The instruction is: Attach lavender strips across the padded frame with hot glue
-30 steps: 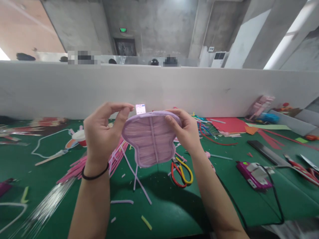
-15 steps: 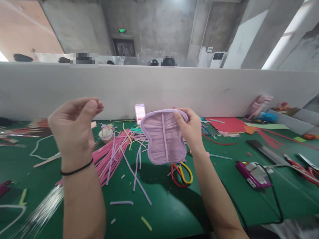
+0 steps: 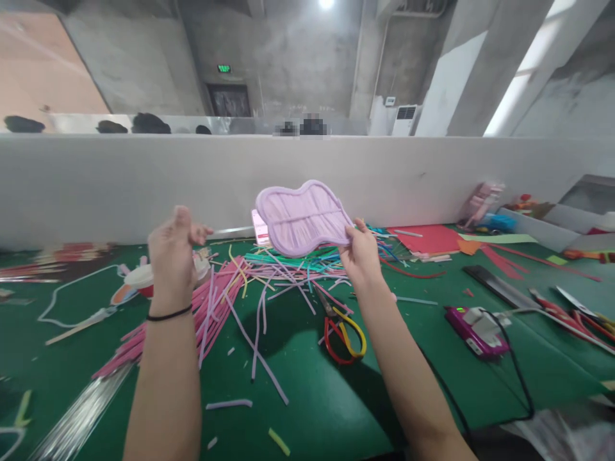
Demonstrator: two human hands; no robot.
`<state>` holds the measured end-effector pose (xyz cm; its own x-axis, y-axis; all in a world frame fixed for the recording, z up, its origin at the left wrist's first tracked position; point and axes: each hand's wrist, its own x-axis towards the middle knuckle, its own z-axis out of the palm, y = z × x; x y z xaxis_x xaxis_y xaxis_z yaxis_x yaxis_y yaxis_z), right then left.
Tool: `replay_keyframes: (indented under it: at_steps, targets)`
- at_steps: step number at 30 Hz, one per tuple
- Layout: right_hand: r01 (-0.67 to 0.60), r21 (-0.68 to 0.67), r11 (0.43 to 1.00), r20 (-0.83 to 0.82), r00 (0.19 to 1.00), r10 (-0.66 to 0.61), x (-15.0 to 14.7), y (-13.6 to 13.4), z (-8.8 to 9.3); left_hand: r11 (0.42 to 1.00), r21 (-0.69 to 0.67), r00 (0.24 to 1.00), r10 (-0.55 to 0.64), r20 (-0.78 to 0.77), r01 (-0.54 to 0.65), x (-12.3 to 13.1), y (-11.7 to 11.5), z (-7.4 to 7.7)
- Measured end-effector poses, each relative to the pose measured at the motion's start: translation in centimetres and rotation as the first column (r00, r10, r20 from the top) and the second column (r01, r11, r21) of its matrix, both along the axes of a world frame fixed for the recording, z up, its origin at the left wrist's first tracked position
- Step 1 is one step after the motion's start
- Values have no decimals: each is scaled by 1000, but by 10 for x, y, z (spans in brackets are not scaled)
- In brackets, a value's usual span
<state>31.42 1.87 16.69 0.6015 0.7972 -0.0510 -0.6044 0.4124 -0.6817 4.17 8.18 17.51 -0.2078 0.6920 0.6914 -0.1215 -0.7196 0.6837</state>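
Observation:
My right hand (image 3: 361, 253) pinches the right end of a lilac, wavy-edged panel made of chenille stems (image 3: 302, 221), with a rim and cross ribs. The panel is held up above the table, tilted sideways. My left hand (image 3: 173, 253) is raised to the left, apart from the panel. Its fingers are curled; anything between them I cannot make out. Below lie loose lilac chenille stems (image 3: 259, 358) and a bundle of pink chenille stems (image 3: 221, 301). Red-and-yellow-handled scissors (image 3: 344, 336) lie under my right wrist.
A lit phone (image 3: 260, 227) leans by the white partition (image 3: 216, 173). On the green table (image 3: 307, 416), a purple device (image 3: 475, 333) with a plugged-in cable is at right, near red-handled tools (image 3: 562, 314). Red sheets (image 3: 427, 238) and a box (image 3: 538, 227) stand farther back.
The panel has turned from upright to lying sideways and risen slightly, still in my right hand. My left hand has moved lower and to the right. The view has shifted a little.

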Motion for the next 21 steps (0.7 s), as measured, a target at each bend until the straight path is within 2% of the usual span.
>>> replay_keyframes:
  at_steps: [1, 2, 4, 6, 7, 8, 10, 13, 16, 18, 21]
  targets:
    - [-6, 11, 1000, -40, 999, 6, -3, 0, 0, 997, -70, 986, -27, -164, 16, 3, 1, -4]
    - [5, 31, 1000, -63, 998, -3, -8, -1, 0, 982, -180, 930, -126, -346, 66, 9, -1, -8]
    - [45, 74, 996, -55, 998, -41, -19, -3, -3, 940, -296, 833, -299, -466, 172, 28, -8, -14]
    - [65, 105, 992, -17, 998, -64, -33, -7, -7, 860, -361, 747, -498, -440, 361, 54, -20, -18]
    - [47, 118, 992, 1, 999, -47, -40, -9, -9, 805, -363, 722, -586, -367, 470, 67, -26, -19]
    - [18, 135, 991, 14, 1000, -20, -47, -12, -10, 771, -322, 736, -629, -249, 549, 80, -32, -20]
    - [-52, 197, 979, 54, 998, 42, -59, -16, -13, 751, -240, 775, -631, 14, 615, 99, -40, -20]
    - [-193, 263, 945, 157, 975, 156, -69, -18, -15, 810, -173, 818, -508, 269, 560, 107, -43, -16]
    - [-327, 183, 927, 267, 924, 273, -65, -15, -19, 861, -170, 845, -400, 355, 479, 97, -41, -10]
    - [-355, 86, 931, 370, 879, 301, -57, -12, -21, 878, -192, 864, -353, 359, 439, 89, -39, -6]
    - [-354, -12, 935, 579, 760, 296, -47, -10, -24, 903, -206, 887, -286, 363, 376, 82, -38, -1]
